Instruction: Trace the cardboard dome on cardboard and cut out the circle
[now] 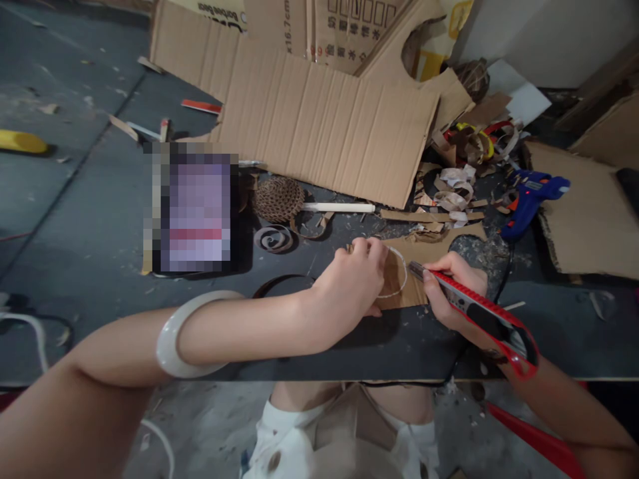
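My right hand [452, 289] is closed around a red utility knife [479, 313], its metal tip pointing left at a cardboard piece [414, 293]. On that piece runs a curved white line [403, 269], and the knife tip is close beside it. My left hand [357, 276] has its fingers bent over the left part of the same cardboard, gripping it. The hand hides much of the line and the cardboard's left edge. Behind my left hand lies a coiled strip of cardboard [273, 238], near a round corrugated cardboard form [278, 198] with a white pen [344, 207] against it.
A large corrugated sheet [324, 120] lies across the back. Loose cardboard scraps [454, 189] and a blue glue gun [534, 193] are at the right, by another cardboard sheet [594, 219]. A blurred-out screen [197, 213] stands left; a yellow tool [22, 142] lies far left.
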`<state>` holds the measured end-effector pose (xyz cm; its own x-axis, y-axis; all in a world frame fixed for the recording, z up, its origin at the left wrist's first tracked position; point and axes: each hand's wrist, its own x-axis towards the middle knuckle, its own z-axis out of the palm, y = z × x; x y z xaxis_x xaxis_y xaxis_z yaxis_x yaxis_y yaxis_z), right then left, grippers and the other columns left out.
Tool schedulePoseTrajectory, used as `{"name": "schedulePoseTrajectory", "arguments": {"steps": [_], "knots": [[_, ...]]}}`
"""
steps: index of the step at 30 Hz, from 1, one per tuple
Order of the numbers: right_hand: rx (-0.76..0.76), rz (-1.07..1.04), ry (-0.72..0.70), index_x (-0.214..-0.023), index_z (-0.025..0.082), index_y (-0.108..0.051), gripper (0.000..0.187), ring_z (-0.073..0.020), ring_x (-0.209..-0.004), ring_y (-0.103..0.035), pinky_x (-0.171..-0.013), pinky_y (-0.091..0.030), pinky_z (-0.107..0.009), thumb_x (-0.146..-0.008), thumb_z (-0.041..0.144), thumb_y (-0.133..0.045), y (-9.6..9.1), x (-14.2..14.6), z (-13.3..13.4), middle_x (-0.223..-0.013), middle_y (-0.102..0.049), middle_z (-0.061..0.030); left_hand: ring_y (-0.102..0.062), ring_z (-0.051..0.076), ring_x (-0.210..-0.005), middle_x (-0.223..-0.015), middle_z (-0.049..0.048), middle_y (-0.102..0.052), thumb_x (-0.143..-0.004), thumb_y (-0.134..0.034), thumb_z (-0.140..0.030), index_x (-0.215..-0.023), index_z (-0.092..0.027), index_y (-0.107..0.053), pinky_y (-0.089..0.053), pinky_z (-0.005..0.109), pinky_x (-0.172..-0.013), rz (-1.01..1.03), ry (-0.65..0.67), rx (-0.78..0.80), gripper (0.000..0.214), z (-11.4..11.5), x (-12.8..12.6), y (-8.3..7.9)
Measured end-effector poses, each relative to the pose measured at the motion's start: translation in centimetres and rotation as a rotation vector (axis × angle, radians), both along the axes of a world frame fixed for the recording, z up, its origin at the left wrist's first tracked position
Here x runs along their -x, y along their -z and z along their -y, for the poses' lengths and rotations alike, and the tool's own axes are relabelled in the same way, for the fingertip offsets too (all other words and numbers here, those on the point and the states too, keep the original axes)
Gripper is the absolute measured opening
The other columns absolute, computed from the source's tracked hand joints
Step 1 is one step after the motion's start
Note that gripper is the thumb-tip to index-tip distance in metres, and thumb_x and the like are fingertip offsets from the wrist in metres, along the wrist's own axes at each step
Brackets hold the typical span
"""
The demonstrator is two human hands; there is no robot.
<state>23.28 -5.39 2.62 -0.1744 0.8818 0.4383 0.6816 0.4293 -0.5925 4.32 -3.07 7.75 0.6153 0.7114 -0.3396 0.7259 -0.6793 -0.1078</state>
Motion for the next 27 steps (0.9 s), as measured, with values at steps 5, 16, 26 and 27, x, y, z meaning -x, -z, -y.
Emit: {"name": "schedulePoseTrajectory", "arguments": {"steps": [5,16,26,27], "knots": [[0.002,0.033,-0.009,-0.078,0.023,-0.052,0.013,-0.009,-0.039,-0.051,-0.045,-0.04,-0.021,-0.078,0.015,-0.061,0.1,-0.1,0.2,-0.055,-0.059,0.0054,-0.056,0.03,-0.102,-0.121,0.0195,-0.055,-0.078,-0.07,-0.052,-0.127,-0.003,-0.057,-0.05,0.032,-0.065,0.0,0.0,0.005,0.07,0.1,0.0,0.0],[-0.016,0.05,-0.019,-0.078,0.022,-0.052,0.011,-0.0066,-0.045,-0.055,-0.049,-0.041,-0.017,-0.079,0.015,-0.062,0.9,-0.2,0.1,-0.058,-0.058,0.0069,-0.056,0.031,-0.105,-0.126,0.0202,-0.053,-0.08,-0.068,-0.052,-0.126,-0.004,-0.058,-0.053,0.033,-0.069,-0.016,0.003,0.018,0.068,0.0,-0.1,0.0],[-0.031,0.063,-0.026,-0.074,0.019,-0.053,0.009,-0.0033,-0.036,-0.046,-0.043,-0.035,-0.014,-0.078,0.014,-0.06,-0.8,0.1,0.5,-0.049,-0.051,0.0081,-0.056,0.03,-0.104,-0.123,0.0187,-0.054,-0.077,-0.071,-0.052,-0.121,-0.005,-0.062,-0.053,0.032,-0.066,0.001,0.004,0.001,0.065,0.0,0.0,0.1],[-0.035,0.061,-0.021,-0.074,0.019,-0.053,0.009,-0.0034,-0.036,-0.046,-0.043,-0.035,-0.014,-0.078,0.015,-0.06,-0.8,0.1,0.5,-0.049,-0.052,0.0081,-0.056,0.03,-0.104,-0.123,0.0189,-0.054,-0.078,-0.071,-0.052,-0.122,-0.004,-0.061,-0.053,0.032,-0.066,0.0,0.001,-0.002,0.066,0.0,0.0,0.2]]}}
